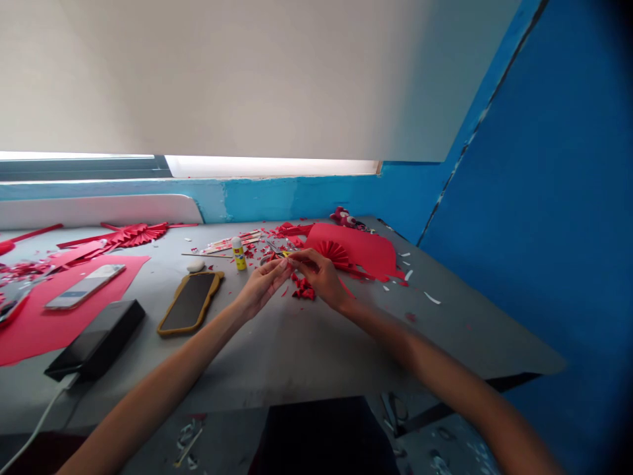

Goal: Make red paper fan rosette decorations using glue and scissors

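My left hand [263,287] and my right hand [322,277] meet above the grey table, fingertips pinched together. Whatever small thing lies between them is mostly hidden; a hint of red shows there. Just beneath my fingers is a pile of small folded red paper pieces [303,288]. Behind my hands lie scissors [271,252], partly covered by them. A yellow glue stick [239,254] stands upright to the left of my left hand. Beyond my right hand, a pleated red paper fan [332,253] rests by a large red paper sheet [359,245].
Left of my arm lie a phone in a mustard case [190,303], a black box-shaped device [96,340] with a white cable, and another phone [85,287] on red paper [37,330]. White paper scraps [432,298] dot the right side. A blue wall [534,198] borders the table.
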A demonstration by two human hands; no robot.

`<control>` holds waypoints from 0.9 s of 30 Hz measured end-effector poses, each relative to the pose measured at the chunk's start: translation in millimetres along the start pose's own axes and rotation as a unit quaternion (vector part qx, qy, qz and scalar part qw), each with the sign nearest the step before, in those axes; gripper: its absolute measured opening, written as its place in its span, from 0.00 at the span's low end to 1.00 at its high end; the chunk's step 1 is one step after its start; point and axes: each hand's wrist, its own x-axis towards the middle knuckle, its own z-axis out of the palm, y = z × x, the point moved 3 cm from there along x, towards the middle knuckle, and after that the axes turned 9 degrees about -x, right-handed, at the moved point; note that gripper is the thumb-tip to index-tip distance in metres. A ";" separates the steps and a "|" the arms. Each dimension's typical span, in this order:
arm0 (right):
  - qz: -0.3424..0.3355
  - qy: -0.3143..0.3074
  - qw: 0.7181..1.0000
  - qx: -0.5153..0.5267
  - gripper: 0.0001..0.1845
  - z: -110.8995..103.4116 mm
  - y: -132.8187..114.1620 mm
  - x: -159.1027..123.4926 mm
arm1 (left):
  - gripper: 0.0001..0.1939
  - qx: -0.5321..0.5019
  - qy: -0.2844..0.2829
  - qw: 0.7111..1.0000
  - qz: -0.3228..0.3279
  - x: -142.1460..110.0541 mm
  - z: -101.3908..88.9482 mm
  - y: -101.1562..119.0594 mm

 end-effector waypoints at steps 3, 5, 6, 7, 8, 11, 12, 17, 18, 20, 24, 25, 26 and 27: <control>0.020 0.008 1.000 0.014 0.10 1.2 -0.4 -1.4 | 0.08 0.002 0.010 1.000 0.005 -0.9 0.9 0.6; 0.030 0.002 0.999 0.016 0.11 3.5 0.0 -3.0 | 0.09 0.001 0.011 1.000 0.005 -1.2 1.2 -0.1; 0.032 -0.002 0.999 0.017 0.11 4.7 0.4 -3.8 | 0.09 -0.001 0.008 1.000 0.003 -1.3 1.3 -0.8; 0.032 -0.006 0.999 0.016 0.11 5.8 1.0 -4.4 | 0.09 -0.003 0.005 1.000 0.003 -1.4 1.4 -1.4; 0.030 -0.008 0.999 0.016 0.11 6.7 1.6 -4.8 | 0.09 -0.005 0.001 1.000 0.002 -1.6 1.5 -2.0; 0.022 -0.008 1.000 0.010 0.13 7.7 3.4 -4.8 | 0.09 -0.001 -0.004 1.000 0.001 -2.2 2.0 -3.2; 0.023 -0.007 1.000 0.010 0.13 7.6 4.1 -4.4 | 0.09 0.002 -0.003 1.000 0.001 -2.4 2.2 -3.3; 0.045 -0.003 0.997 0.056 0.13 7.9 8.4 -0.9 | 0.09 0.000 -0.005 1.000 0.002 -1.2 1.0 -4.1; 0.051 -0.001 0.997 0.066 0.14 8.1 9.5 -0.1 | 0.09 -0.001 -0.006 1.000 0.002 -0.6 0.1 -4.3; 0.065 0.003 0.995 0.081 0.15 8.5 12.0 1.2 | 0.10 0.000 -0.004 1.000 0.003 0.4 -1.7 -4.5; 0.076 0.010 0.993 0.086 0.16 8.6 15.7 2.5 | 0.12 0.005 0.001 1.000 0.002 0.2 -1.0 -3.7; 0.075 0.013 0.994 0.083 0.16 8.5 16.7 2.5 | 0.12 0.006 0.001 1.000 0.002 -0.2 0.3 -3.2; 0.074 0.017 0.994 0.080 0.16 8.4 17.8 2.6 | 0.11 0.007 0.001 1.000 0.001 -0.6 1.7 -2.9; 0.072 0.024 0.994 0.077 0.16 8.3 19.2 2.6 | 0.11 0.008 0.001 1.000 -0.002 -1.0 3.1 -2.7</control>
